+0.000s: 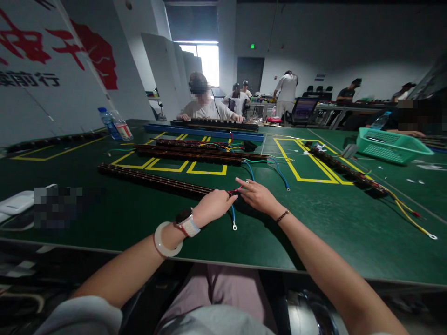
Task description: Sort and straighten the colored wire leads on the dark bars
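A long dark strip [157,180] with metal lines along it lies slantwise on the green table. My left hand [213,204] is closed over its right end, the fingertips hidden beneath the hand. From that end a blue wire [233,215] with a ring terminal [234,227] hangs toward me. A short red wire [234,190] sticks out between my hands. My right hand [260,197] is beside it, index finger stretched out and fingers apart, close to the red wire's tip. Whether it touches the wire I cannot tell.
More dark strips [188,153] with coloured wires lie beyond, over yellow tape outlines [206,173]. Another strip [349,172] with yellow wires lies right, near a green basket [394,148]. Bottles [113,125] stand at the back left. A person [209,104] sits opposite.
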A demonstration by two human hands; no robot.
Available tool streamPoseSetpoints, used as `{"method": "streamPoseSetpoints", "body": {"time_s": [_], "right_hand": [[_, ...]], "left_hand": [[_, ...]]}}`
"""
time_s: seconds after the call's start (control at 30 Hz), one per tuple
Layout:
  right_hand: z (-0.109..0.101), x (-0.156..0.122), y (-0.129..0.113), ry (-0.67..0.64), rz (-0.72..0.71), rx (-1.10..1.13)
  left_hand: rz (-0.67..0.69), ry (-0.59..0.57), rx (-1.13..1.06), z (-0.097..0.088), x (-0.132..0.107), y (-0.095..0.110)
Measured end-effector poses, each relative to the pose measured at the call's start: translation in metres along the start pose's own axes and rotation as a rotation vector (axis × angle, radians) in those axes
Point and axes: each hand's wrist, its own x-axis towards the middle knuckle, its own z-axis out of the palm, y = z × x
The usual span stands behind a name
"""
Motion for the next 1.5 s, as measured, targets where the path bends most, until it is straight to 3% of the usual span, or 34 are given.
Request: {"method": "streamPoseSetpoints", "body": {"time_s": [0.03,0.1,0.2,0.3,0.43,0.5,0.6,0.7,0.9,1.17,1.5], "right_hand": [[-0.004,0.001,-0.002,-0.011,-0.044,-0.033],[-0.014,0.002,-0.011,-0.015,-0.155,-0.097],[-0.030,0.002,-0.036,0.016,-0.371,-0.147],[-0.042,-0.004,-0.076,0.011,-0.520,-0.088],[-0.047,-0.022,-0.133,-0.080,-0.486,0.078],[-0.047,-0.032,-0.153,-0.075,-0.467,0.142],[-0.049,-0.042,-0.169,-0.070,-0.488,0.196],[-0.053,-0.046,-0.173,-0.107,-0.511,0.242],[-0.067,-0.044,-0.170,-0.284,-0.466,0.196],[-0.063,-0.043,-0.171,-0.352,-0.395,0.225],[-0.069,-0.032,-0.171,-0.361,-0.364,0.274]], "left_hand": [[0.093,0.115,0.050,-0.006,-0.006,0.004],[0.251,0.236,0.070,-0.018,-0.019,0.012],[0.357,0.225,0.061,-0.030,-0.043,0.019],[0.315,-0.014,0.036,-0.031,-0.074,0.022],[0.124,-0.378,-0.078,-0.021,-0.114,0.022],[0.027,-0.486,-0.145,-0.014,-0.129,0.022],[-0.050,-0.557,-0.207,-0.006,-0.142,0.023],[-0.020,-0.558,-0.219,-0.002,-0.147,0.023],[0.163,-0.536,-0.245,-0.004,-0.144,0.022],[0.084,-0.497,-0.190,-0.010,-0.144,0.020],[0.209,-0.337,-0.080,-0.007,-0.143,0.010]]}}
